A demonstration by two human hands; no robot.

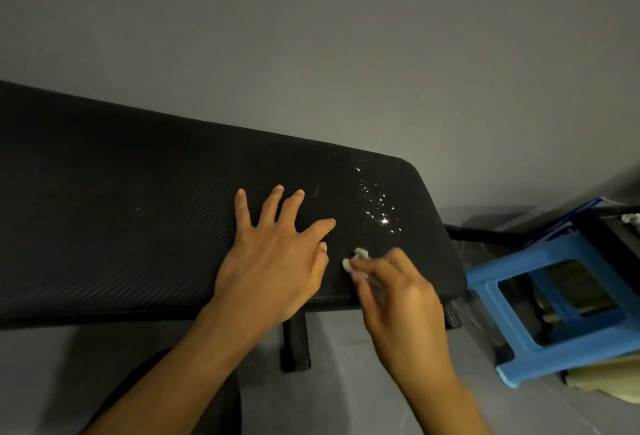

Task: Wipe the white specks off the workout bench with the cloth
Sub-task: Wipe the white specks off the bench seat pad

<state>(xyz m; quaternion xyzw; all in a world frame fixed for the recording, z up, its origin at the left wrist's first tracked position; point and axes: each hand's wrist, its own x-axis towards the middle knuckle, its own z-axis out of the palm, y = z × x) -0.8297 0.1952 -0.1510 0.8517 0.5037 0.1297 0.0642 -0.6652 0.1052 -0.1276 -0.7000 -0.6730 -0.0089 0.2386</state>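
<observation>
The black padded workout bench point(138, 213) runs from the left edge to the right of centre. White specks point(379, 207) lie scattered in a streak near its right end. My left hand point(277, 254) rests flat on the pad with the fingers spread, left of the specks. My right hand point(398, 292) is closed around a small white cloth point(356, 259), which shows only beyond the fingertips. The cloth sits on the pad near its front edge, below the specks and apart from them.
A blue plastic stool point(540, 299) stands right of the bench end, with a black frame point(602, 237) over it and a yellowish cloth point(609, 386) under it. A black bench leg point(294, 344) drops to the grey floor point(346, 382). A grey wall point(311, 36) is behind.
</observation>
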